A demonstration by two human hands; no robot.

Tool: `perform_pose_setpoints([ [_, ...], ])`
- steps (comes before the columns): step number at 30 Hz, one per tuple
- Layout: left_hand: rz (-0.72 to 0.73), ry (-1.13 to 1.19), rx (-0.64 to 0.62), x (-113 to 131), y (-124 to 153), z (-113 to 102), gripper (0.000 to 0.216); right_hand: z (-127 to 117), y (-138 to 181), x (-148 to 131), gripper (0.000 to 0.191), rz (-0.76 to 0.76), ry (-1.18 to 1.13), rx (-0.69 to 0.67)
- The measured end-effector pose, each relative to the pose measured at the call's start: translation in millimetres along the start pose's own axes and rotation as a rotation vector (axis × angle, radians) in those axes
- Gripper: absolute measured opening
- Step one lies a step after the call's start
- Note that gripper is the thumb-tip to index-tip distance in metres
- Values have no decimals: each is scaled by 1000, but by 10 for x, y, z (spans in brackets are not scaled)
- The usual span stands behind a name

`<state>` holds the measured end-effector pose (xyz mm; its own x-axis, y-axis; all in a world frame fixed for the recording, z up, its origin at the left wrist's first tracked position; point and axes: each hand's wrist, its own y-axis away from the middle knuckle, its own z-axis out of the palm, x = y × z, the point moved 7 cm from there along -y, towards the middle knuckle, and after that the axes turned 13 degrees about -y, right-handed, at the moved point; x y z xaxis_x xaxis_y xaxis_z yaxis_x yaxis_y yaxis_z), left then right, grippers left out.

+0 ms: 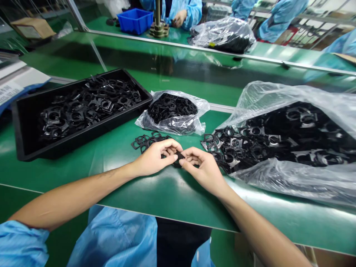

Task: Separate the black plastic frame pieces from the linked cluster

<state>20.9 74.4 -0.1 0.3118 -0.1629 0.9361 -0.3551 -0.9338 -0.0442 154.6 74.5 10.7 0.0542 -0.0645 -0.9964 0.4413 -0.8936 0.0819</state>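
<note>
Between the fingertips of both hands is a small black plastic part (179, 155), mostly covered by the fingers. My left hand (157, 155) pinches its left side, and my right hand (204, 167) grips it from the right with thumb and fingers. Just behind my left hand lies a loose cluster of thin black rings (143, 141) on the green table. To the right of my right hand, black square frames with round holes (236, 142) spill out of a large clear plastic bag (278, 174).
A black tray (83, 139) of similar parts stands at the left. Behind my hands sits a small clear bag (172, 111) of black rings. Across a metal rail are a blue bin (135, 21), another filled bag (222, 33) and a co-worker's hand (179, 17).
</note>
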Motion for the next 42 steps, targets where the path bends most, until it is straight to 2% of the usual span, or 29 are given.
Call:
perform_pose_setpoints([
  [42,15,-52,-29,-15,-9,15,13,0,-17,9,8,-7,52,-14],
])
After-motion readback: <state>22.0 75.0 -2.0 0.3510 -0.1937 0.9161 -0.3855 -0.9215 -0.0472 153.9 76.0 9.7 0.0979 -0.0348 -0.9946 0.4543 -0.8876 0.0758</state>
